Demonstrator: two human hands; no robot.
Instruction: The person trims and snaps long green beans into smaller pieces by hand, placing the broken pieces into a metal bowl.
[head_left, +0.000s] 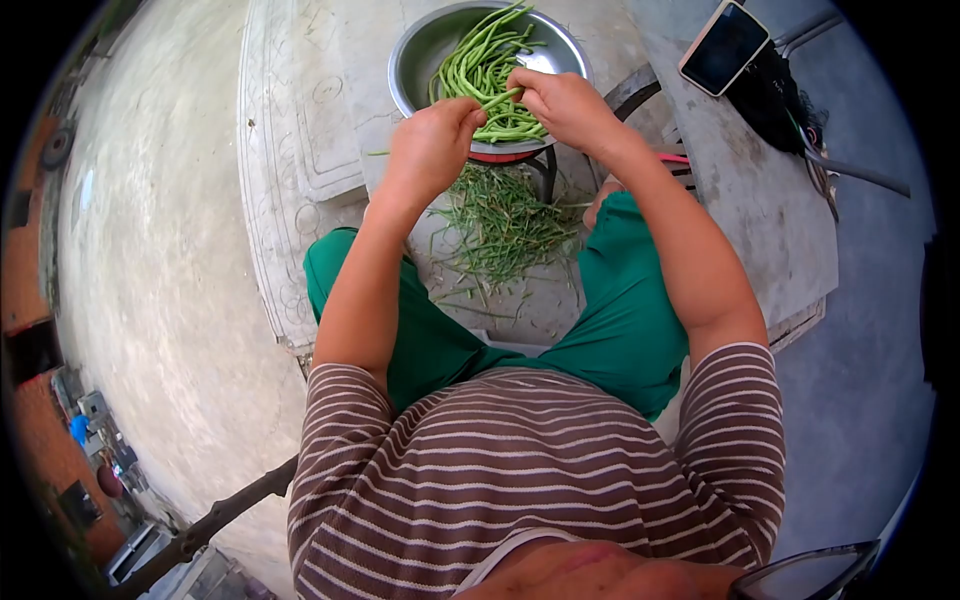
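Observation:
A wide metal basin [408, 72] stands in front of me with many long green beans [480, 62] heaped in it. Over its near side, both of my hands are closed on a single green bean [501, 98] stretched between them. My left hand [432, 135] pinches the bean's left end, and my right hand [560, 100] grips the other end with thumb and forefinger. Beneath the basin's near rim, a pile of thin green trimmings [505, 225] lies on the ground between my legs.
A phone [724, 47] rests at the upper right beside a black cloth or bag [768, 100]. Pale stone slabs [765, 190] lie on either side. A dark stand [545, 175] holds up the basin. A wooden branch [225, 515] juts in at lower left.

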